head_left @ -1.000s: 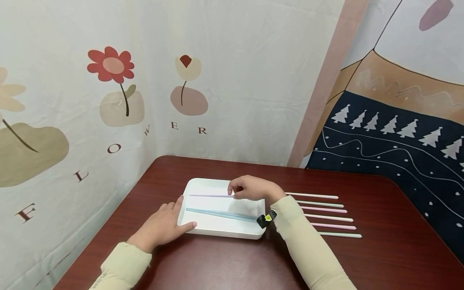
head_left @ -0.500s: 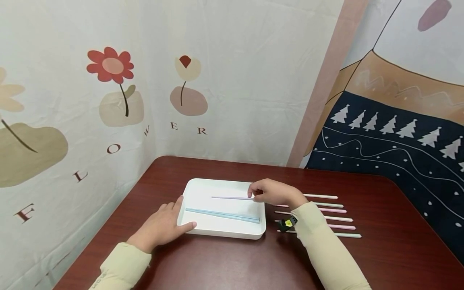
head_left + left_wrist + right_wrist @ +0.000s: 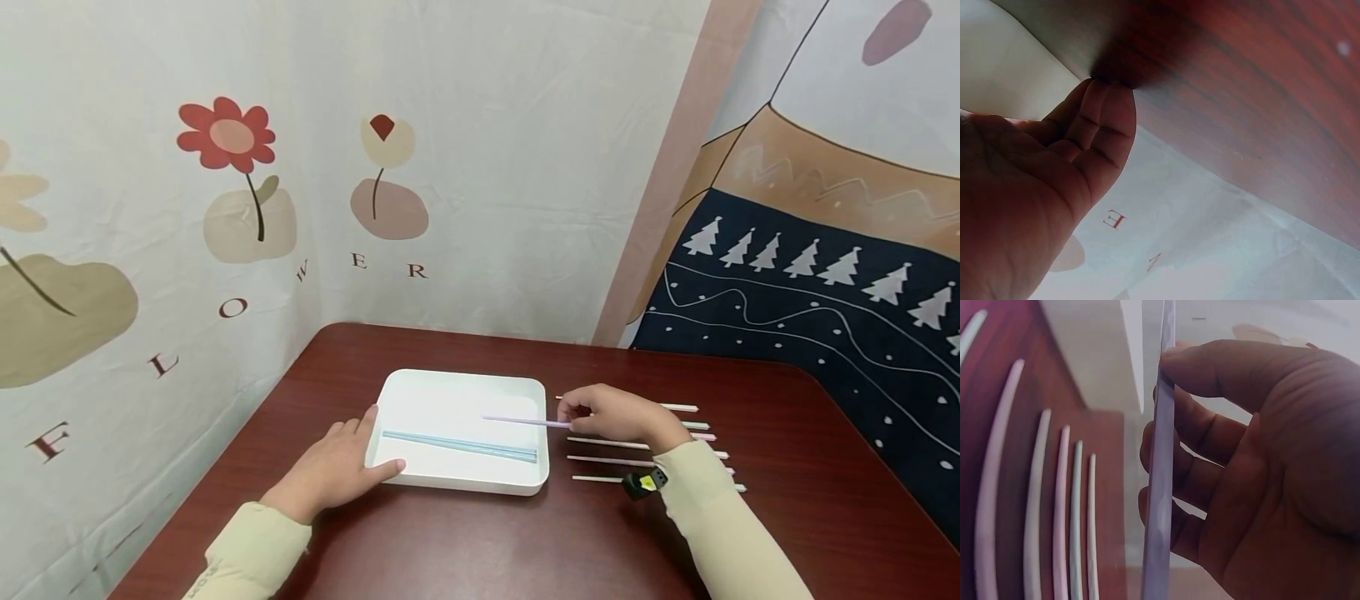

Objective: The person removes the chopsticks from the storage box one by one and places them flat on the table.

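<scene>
My right hand pinches a light purple chopstick between thumb and fingers. The chopstick's thin end reaches over the right part of a white tray, and its thick end is hidden by the hand in the head view. From the right wrist, the purple chopstick runs lengthwise past the fingertips. My left hand rests against the tray's left side, fingers straight and thumb on the front rim. Two light blue chopsticks lie close together in the tray.
Several pink, white and green chopsticks lie in a spaced row on the dark red table, right of the tray, partly covered by the right hand and sleeve. A printed cloth hangs behind the table.
My right hand has moved right and nearer, carrying the purple chopstick from over the tray to above the row of chopsticks. The left hand and tray stay in place.
</scene>
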The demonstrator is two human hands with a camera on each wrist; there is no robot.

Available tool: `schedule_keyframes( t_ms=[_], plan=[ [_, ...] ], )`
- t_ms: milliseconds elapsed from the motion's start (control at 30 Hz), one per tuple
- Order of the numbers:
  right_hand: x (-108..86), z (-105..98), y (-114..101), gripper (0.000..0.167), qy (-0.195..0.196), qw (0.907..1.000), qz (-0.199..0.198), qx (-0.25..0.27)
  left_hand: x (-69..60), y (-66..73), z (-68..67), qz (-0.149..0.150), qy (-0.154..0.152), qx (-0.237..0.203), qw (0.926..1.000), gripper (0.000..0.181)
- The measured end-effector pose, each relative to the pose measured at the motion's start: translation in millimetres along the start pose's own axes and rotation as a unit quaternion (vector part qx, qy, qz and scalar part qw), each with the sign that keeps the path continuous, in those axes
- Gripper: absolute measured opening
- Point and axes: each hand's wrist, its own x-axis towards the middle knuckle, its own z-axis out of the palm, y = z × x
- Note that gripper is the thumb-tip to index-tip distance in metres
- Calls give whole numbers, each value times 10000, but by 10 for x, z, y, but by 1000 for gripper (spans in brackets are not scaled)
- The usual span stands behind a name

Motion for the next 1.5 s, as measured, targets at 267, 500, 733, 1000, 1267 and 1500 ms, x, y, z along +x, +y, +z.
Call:
schedule_keyframes(
  t_ms=[267,500,733,1000,1267,1500],
  plan=[
    [-301,-4,134,16,-10,9998,203,-92,3,-1,-2,13,12,-5,10000,113],
    [-597,4,296,16,65,9999,80,-3,-5,2,10,46,53,-27,10000,113],
    [-891,20,439,15,6,9996,206,179,7,12,-4,84,78,-70,9999,111],
    [-1122,60,527,18,3,9991,275,314,10,17,-10,113,90,-72,9999,109],
    [-1204,105,540,13,-262,9973,355,581,13,-4,1,100,83,-64,9999,110],
    [-1221,127,501,14,-352,9965,502,573,18,-7,2,116,75,-71,9999,111]
  ],
)
